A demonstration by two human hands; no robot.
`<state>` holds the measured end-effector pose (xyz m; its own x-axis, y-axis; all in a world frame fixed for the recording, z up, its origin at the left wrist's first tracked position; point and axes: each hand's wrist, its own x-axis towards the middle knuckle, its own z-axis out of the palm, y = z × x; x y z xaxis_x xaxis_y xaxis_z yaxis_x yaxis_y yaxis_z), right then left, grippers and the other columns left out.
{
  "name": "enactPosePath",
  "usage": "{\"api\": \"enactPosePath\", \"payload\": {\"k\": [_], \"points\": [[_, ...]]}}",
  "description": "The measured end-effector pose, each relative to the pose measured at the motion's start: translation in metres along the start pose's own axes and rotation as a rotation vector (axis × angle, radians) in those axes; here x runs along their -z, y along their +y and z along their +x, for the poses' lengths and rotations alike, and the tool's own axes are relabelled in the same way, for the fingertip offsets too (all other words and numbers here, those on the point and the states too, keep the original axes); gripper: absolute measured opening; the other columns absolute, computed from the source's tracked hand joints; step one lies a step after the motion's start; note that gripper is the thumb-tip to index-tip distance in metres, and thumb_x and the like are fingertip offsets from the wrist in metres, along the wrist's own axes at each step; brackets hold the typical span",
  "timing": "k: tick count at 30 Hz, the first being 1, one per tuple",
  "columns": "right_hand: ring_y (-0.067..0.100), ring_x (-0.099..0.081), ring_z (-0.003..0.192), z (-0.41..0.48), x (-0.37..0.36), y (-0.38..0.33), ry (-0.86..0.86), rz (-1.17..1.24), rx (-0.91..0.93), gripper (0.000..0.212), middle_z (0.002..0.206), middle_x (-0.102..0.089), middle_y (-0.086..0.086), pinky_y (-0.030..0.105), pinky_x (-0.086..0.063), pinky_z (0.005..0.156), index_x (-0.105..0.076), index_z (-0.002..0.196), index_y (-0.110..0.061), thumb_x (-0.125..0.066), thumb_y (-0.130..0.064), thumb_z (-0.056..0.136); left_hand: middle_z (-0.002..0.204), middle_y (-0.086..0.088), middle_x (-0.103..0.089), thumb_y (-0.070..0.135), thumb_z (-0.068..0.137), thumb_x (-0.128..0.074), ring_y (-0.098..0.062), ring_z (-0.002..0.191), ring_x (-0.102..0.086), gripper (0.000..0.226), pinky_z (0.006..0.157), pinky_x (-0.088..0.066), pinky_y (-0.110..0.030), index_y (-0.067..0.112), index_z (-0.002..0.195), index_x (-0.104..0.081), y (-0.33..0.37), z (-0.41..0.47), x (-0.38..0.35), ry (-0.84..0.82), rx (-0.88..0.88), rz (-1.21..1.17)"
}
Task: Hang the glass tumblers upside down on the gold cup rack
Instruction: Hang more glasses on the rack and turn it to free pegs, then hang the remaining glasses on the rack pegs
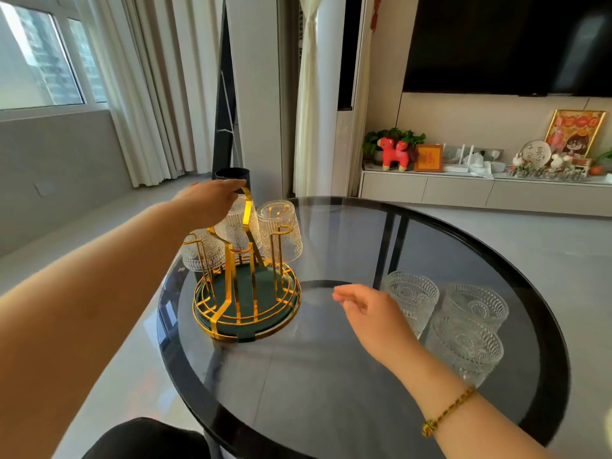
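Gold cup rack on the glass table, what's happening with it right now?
A person is loading glass tumblers onto the gold cup rack on the round glass table. Three tumblers already hang upside down on it. The left hand is at the top of the rack, on the middle tumbler by the handle. The right hand is open and empty, reaching toward three upright tumblers still waiting on the table to the right.

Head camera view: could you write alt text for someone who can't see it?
A person's left hand rests on the handle of a gold cup rack holding three upside-down glass tumblers. Their open right hand reaches toward three more tumblers standing on the round glass table.
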<state>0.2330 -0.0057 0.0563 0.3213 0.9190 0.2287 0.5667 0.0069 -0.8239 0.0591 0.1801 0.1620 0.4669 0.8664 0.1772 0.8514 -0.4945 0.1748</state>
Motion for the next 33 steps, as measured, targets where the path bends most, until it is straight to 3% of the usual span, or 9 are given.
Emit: {"api": "enactPosePath", "payload": {"k": [5,8,10,14,16,21,25,29,33], "points": [[0.006,-0.052,0.096,-0.002,-0.002,0.004,-0.002,-0.003,0.01,0.029,0.115,-0.063,0.006,0.012,-0.036,0.086,-0.058,0.111,-0.009,-0.043,-0.003,0.086,0.15,-0.005,-0.029,0.024,0.095,-0.033,-0.027,0.136,-0.026,0.037,0.113,-0.015,-0.044,0.02,0.132,-0.037,0.004,-0.018,-0.01,0.209,-0.119,-0.06],[0.008,-0.052,0.096,-0.012,-0.002,0.008,0.032,-0.005,0.009,0.028,0.113,-0.063,0.006,0.014,-0.037,0.088,-0.058,0.11,-0.009,-0.046,-0.003,0.085,0.14,-0.01,-0.045,0.014,0.092,-0.043,-0.028,0.131,-0.036,0.031,0.11,-0.022,-0.046,0.014,0.122,-0.051,0.021,-0.055,-0.028,0.405,-0.218,-0.274],[0.007,-0.052,0.097,-0.025,0.0,0.013,0.071,0.002,-0.006,0.027,0.109,-0.062,0.004,0.013,-0.035,0.087,-0.058,0.109,-0.01,-0.049,-0.004,0.085,0.13,-0.013,-0.055,0.014,0.089,-0.046,-0.024,0.126,-0.041,0.027,0.106,-0.027,-0.045,0.012,0.113,-0.059,0.034,-0.084,-0.047,0.426,-0.335,-0.354],[0.004,-0.047,0.101,-0.055,0.01,0.029,0.181,-0.047,-0.032,0.027,0.104,-0.055,-0.008,0.012,-0.031,0.087,-0.057,0.11,-0.015,-0.053,-0.008,0.084,0.122,-0.013,-0.061,0.013,0.085,-0.051,-0.024,0.124,-0.043,0.026,0.105,-0.025,-0.042,0.012,0.107,-0.063,0.052,-0.126,-0.099,0.305,-0.444,-0.371],[0.007,-0.046,0.101,-0.072,0.014,0.037,0.274,-0.113,-0.001,0.028,0.105,-0.056,-0.003,0.009,-0.029,0.086,-0.059,0.108,-0.011,-0.057,-0.005,0.081,0.127,-0.011,-0.058,0.008,0.086,-0.054,-0.026,0.127,-0.043,0.027,0.107,-0.021,-0.038,0.013,0.111,-0.061,0.059,-0.138,-0.124,0.215,-0.418,-0.374],[0.013,-0.049,0.093,-0.108,0.026,0.055,0.577,-0.336,0.133,0.029,0.096,-0.061,0.019,0.018,-0.033,0.086,-0.063,0.093,0.0,-0.069,0.008,0.065,0.146,0.001,-0.035,0.023,0.093,-0.042,-0.014,0.138,-0.025,0.037,0.114,-0.014,-0.027,0.022,0.13,-0.042,0.063,-0.152,-0.171,-0.025,-0.323,-0.305],[0.026,-0.049,0.086,-0.119,0.037,0.071,0.731,-0.257,0.066,0.045,0.1,-0.048,0.012,0.026,-0.042,0.075,-0.055,0.102,0.0,-0.074,0.004,0.061,0.151,0.006,-0.024,0.035,0.094,-0.034,-0.012,0.14,-0.017,0.043,0.115,-0.012,-0.029,0.028,0.136,-0.028,0.061,-0.155,-0.186,-0.183,-0.265,-0.183],[0.032,-0.035,0.124,-0.113,0.04,0.092,0.65,-0.106,-0.225,0.083,0.134,-0.034,0.018,0.046,-0.035,0.103,-0.03,0.131,-0.005,-0.077,-0.009,0.062,0.152,0.006,-0.022,0.037,0.094,-0.033,-0.011,0.14,-0.015,0.043,0.115,-0.009,-0.029,0.029,0.136,-0.027,0.061,-0.153,-0.188,-0.196,-0.275,-0.161],[0.027,-0.03,0.132,-0.102,0.037,0.101,0.525,-0.047,-0.303,0.102,0.144,-0.03,0.012,0.043,-0.03,0.109,-0.015,0.138,-0.014,-0.08,-0.02,0.059,0.152,0.007,-0.021,0.037,0.094,-0.033,-0.011,0.14,-0.015,0.043,0.115,-0.009,-0.03,0.031,0.135,-0.027,0.062,-0.153,-0.187,-0.194,-0.261,-0.175]]}}
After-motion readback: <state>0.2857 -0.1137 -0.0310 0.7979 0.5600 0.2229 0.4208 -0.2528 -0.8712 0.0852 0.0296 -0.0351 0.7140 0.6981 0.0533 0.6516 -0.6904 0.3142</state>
